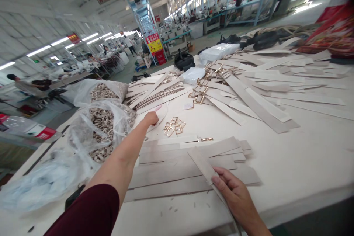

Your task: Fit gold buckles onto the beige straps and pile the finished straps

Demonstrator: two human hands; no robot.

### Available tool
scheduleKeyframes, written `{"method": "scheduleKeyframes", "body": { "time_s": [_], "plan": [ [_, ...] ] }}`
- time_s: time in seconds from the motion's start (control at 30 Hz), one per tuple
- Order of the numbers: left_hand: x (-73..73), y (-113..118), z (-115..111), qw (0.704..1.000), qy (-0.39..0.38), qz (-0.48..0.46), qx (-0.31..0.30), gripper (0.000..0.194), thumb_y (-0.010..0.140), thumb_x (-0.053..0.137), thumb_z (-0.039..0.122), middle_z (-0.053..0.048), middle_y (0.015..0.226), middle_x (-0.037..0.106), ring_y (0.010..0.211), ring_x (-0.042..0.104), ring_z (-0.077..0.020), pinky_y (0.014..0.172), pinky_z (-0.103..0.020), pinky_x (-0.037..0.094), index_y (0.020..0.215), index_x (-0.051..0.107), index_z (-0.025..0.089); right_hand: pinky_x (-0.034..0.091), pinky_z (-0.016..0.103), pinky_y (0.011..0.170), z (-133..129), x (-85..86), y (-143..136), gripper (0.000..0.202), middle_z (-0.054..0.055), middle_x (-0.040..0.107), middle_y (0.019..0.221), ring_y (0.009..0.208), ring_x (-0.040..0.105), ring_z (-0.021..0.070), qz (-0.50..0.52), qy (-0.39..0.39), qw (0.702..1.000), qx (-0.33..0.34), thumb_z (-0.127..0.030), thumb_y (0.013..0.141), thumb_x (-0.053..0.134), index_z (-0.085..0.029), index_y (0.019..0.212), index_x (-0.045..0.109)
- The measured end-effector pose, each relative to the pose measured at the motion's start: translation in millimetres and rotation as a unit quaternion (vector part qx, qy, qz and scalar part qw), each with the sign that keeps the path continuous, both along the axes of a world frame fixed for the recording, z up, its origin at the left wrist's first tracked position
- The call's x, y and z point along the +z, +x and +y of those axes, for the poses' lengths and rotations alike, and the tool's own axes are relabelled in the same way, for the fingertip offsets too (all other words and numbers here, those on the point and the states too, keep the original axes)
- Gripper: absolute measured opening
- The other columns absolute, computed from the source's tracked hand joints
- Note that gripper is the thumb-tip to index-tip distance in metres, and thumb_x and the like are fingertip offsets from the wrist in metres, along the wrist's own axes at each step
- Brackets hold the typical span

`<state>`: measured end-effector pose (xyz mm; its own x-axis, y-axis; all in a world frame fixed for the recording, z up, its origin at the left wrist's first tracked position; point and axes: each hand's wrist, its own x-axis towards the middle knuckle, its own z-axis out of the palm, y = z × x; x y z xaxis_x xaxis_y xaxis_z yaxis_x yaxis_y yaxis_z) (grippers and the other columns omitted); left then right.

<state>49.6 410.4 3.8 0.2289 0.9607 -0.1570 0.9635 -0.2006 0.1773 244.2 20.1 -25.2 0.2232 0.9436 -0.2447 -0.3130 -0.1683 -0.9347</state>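
My right hand (231, 188) pinches a greige strap (201, 164) near the front of the table, thumb on top. A small band crosses the strap beside the thumb. Under and beside it lie several flat greige strips (179, 171). My left hand (151, 118) is stretched far forward, its fingers mostly curled. Whatever they grip is hidden; a thin, clear plastic sheet (163, 115) lies right beside them. To the right of that hand is a small heap of gold buckles (174, 125). A single buckle (207, 139) rests by the strips.
Plastic bags full of small strap loops (102, 123) stand on the left. Farther back lie stacked strips (160, 90) and a large pile of straps with buckles (257, 92). Crumpled plastic (41, 184) covers the near left corner. People work at benches in the background.
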Motion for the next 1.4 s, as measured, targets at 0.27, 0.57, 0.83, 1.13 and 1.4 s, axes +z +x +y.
{"method": "scheduleKeyframes", "body": {
  "time_s": [0.27,0.57,0.83,1.13,1.4],
  "plan": [
    [54.7,-25,-27,0.988,0.146,-0.044,0.001,0.008,0.071,0.057,0.017,-0.003,0.07,0.065,0.069,0.059,-0.0158,0.069,-0.026,0.045,0.078,0.06,0.016,0.045,0.028,0.063,-1,-3.8,-1,0.043,0.002,0.064,0.071,0.072,0.059,0.0196,-0.014,0.027,1.0,0.005,-0.047,0.079,0.06,-0.016,0.107,0.06],
    [20.6,-78,-223,0.928,0.228,-0.166,-0.244,0.009,0.083,0.048,0.021,-0.002,0.078,0.059,0.069,0.055,-0.0121,0.069,-0.023,0.046,0.08,0.056,0.018,0.046,0.031,0.073,-4,-13.5,0,0.043,0.005,0.069,0.08,0.081,0.061,0.0222,-0.084,0.062,0.994,-0.029,-0.048,0.076,0.063,-0.015,0.102,0.063],
    [5.2,-113,-288,0.94,0.117,-0.228,-0.226,0.02,0.083,0.048,0.019,-0.005,0.101,0.064,0.087,0.06,-0.0147,0.077,-0.025,0.047,0.097,0.062,0.02,0.046,0.031,0.073,-6,-13.8,-11,0.043,0.005,0.07,0.083,0.079,0.061,0.021,-0.199,0.074,0.977,-0.005,-0.05,0.077,0.059,-0.015,0.101,0.064],
    [11.8,-70,-255,0.979,0.0,-0.162,-0.122,0.006,0.062,0.064,0.022,-0.001,0.067,0.063,0.066,0.056,-0.016,0.063,-0.025,0.041,0.065,0.065,0.017,0.046,0.03,0.071,-9,-18.9,-19,0.043,0.006,0.069,0.082,0.074,0.061,0.0198,-0.317,0.089,0.944,-0.026,-0.049,0.079,0.056,-0.015,0.104,0.064],
    [28.7,-68,-267,0.956,-0.121,-0.257,-0.067,0.013,0.069,0.057,0.026,-0.002,0.062,0.066,0.059,0.062,-0.0137,0.053,-0.021,0.046,0.074,0.063,0.015,0.045,0.027,0.063,-26,-3.5,-27,0.039,0.002,0.067,0.072,0.066,0.059,0.0181,-0.347,0.101,0.932,0.013,-0.047,0.079,0.056,-0.016,0.101,0.065]
  ]
}}
